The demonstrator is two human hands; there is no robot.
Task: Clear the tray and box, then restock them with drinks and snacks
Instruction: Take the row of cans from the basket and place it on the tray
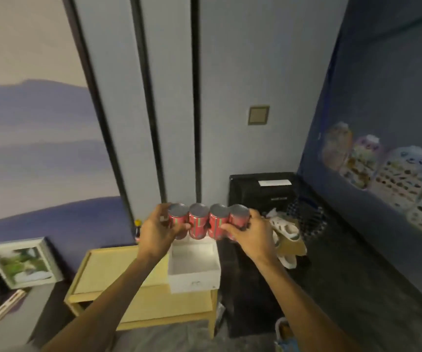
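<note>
Dim room, grey wall panels split by dark strips, purple mural off to the left. Holding a row of four red cans (198, 221) up in the air, pressed side by side: left hand (161, 229) curled round the leftmost, right hand (250, 232) curled round the rightmost. Below them a white box (194, 265), set on the right end of a pale wooden tray (113, 265), dark bottle (137, 229) behind, black unit (260, 191) to the right.

- Grey wall panels (171, 97), divided by black vertical strips, are seen ahead.
- A purple hill mural (26, 148) is painted on the left wall.
- A brass-coloured switch plate (258, 115) is mounted on the panels.
- Dark carpet (357, 270) is laid below.
</note>
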